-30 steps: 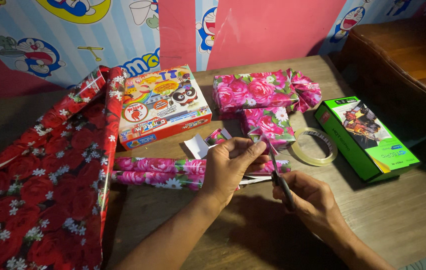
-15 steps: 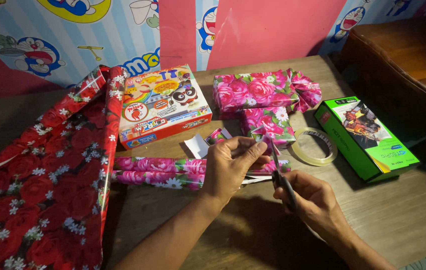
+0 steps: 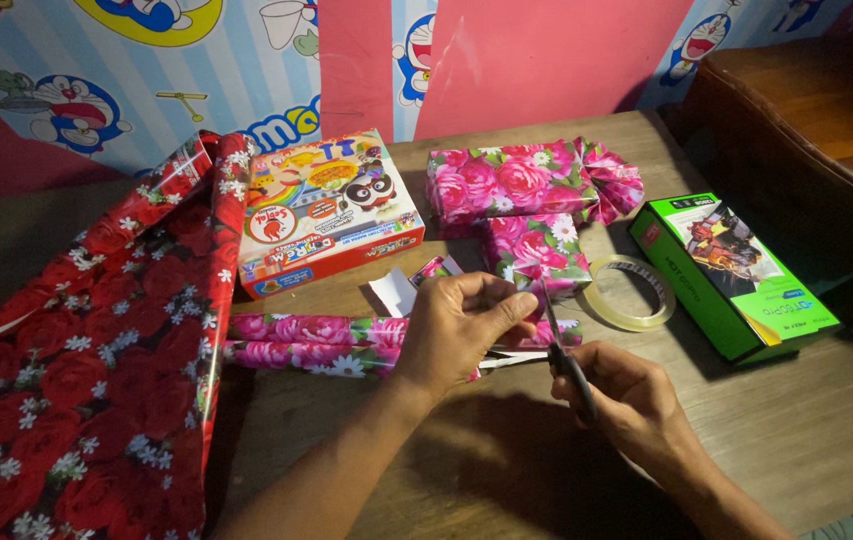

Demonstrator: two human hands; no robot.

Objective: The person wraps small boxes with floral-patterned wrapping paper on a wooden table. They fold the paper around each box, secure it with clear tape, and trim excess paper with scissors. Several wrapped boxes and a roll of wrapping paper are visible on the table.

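Pinching a small scrap of pink floral wrapping paper (image 3: pixel 523 290), the left hand (image 3: pixel 456 335) is presenting it just left of upright dark-handled scissors (image 3: pixel 558 345) that the right hand (image 3: pixel 618 395) is gripping closed-fisted.

The left hand (image 3: pixel 456 335) hides whatever the scissors (image 3: pixel 564 355) cut.

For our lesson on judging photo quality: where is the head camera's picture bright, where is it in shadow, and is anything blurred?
Head view: light falls brightest on the pink floral wrapped box and green box; a dark shadow lies on the table under both hands, left hand and right hand; the lower left corner is dim; the scissors look slightly soft, otherwise sharp.
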